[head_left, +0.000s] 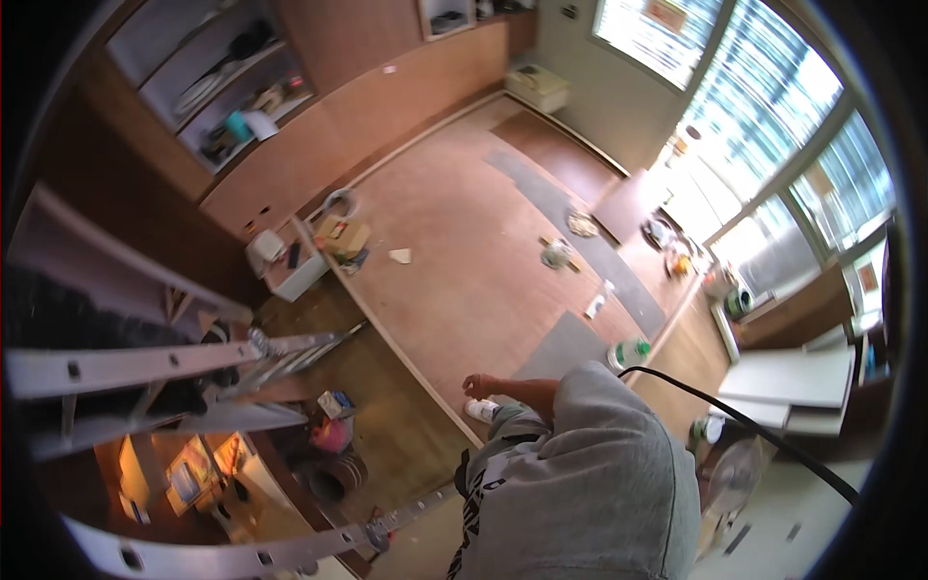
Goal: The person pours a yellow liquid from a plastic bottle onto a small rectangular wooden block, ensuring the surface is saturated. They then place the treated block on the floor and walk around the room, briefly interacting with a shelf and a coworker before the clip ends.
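Note:
The grey-shirted body [590,464] at the lower middle is my own, seen from above. My right arm reaches leftward from its sleeve, and my right hand [478,387] hangs over the near edge of the wooden platform [435,251]. Its fingers are loosely bent with a gap, and I see nothing in them. Just below it shows a white shoe [480,410] at the end of my trouser leg. My left hand is out of view. A clear bottle with a green cap [628,354] stands beyond my sleeve.
An aluminium ladder [155,372] lies across the left. Past it are a pink bag [331,435] and a dark bucket [338,476]. Boards [788,382] lean at right. A clear bag [556,254] and a white tube [599,300] lie on the platform. A black cable [744,418] runs from my shoulder.

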Demonstrator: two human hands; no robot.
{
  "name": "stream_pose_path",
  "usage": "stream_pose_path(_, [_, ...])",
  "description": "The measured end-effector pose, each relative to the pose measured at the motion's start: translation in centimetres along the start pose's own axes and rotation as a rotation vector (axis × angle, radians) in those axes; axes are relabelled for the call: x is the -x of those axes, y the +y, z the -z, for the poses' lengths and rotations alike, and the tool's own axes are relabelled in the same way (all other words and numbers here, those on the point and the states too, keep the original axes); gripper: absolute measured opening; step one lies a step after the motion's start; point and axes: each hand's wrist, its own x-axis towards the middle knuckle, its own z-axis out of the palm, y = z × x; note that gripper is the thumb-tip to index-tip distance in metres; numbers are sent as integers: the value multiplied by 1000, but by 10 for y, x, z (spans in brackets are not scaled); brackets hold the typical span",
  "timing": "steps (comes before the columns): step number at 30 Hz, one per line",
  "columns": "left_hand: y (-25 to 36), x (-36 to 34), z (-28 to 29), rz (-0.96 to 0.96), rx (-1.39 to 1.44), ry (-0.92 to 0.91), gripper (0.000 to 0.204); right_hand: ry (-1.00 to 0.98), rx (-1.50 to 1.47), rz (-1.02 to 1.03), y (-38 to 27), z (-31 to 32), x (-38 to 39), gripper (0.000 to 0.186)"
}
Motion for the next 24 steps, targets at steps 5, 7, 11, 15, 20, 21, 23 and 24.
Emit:
stream_pose_path(5, [53,-26,11,-20,-252,-79,33,283,-31,-85,36,64,36,35])
stream_pose_path(7, [51,-31,7,6,-331,-111,33,444,-184,-72,50,75,63,35])
stream_pose_path(11, [44,-39,-3,43,-442,-178,35,638,-282,-149,79,68,152,32])
stream_pose_path(15, [43,-47,-34,85,-596,-309,36,487,-437,-187,247,34,216,22])
stream_pose_path(20, [34,-44,-31,92,-690,-307,38,686,-121,-351,251,-70,281,26])
stream_pose_path(21, [30,-43,-29,94,-707,-307,38,714,-84,-347,256,-86,288,30])
stream_pose_path(23, [27,-42,-36,98,-743,-321,39,550,-82,-413,282,-105,287,42])
stream_pose_path(24, [32,-43,-40,85,-764,-324,39,554,-107,-430,278,-115,287,42])
